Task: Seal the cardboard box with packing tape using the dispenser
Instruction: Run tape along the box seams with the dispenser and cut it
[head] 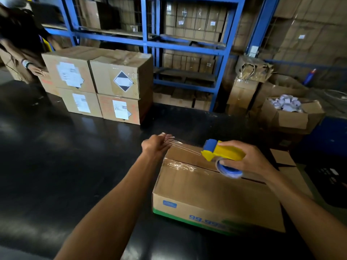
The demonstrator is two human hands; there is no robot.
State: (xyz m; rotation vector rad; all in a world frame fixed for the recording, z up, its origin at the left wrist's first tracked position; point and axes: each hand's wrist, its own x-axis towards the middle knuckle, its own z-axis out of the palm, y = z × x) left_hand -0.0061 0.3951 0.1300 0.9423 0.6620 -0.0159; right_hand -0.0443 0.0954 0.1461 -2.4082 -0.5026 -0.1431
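Note:
A brown cardboard box (212,192) with green and blue print lies on the black table, its top flaps closed and some clear tape wrinkled across the far left part of the seam. My right hand (249,160) grips a yellow and blue tape dispenser (223,152) with its roll, held just above the box's far edge. My left hand (155,147) pinches the free end of the clear tape (183,146), which is stretched in a narrow, bunched strip from the dispenser out past the box's far left corner.
Four stacked labelled boxes (101,85) stand at the back of the black table (65,166). Blue shelving (187,47) with cartons is behind. An open box of white items (293,113) sits at the right. Another person (20,45) stands at the far left.

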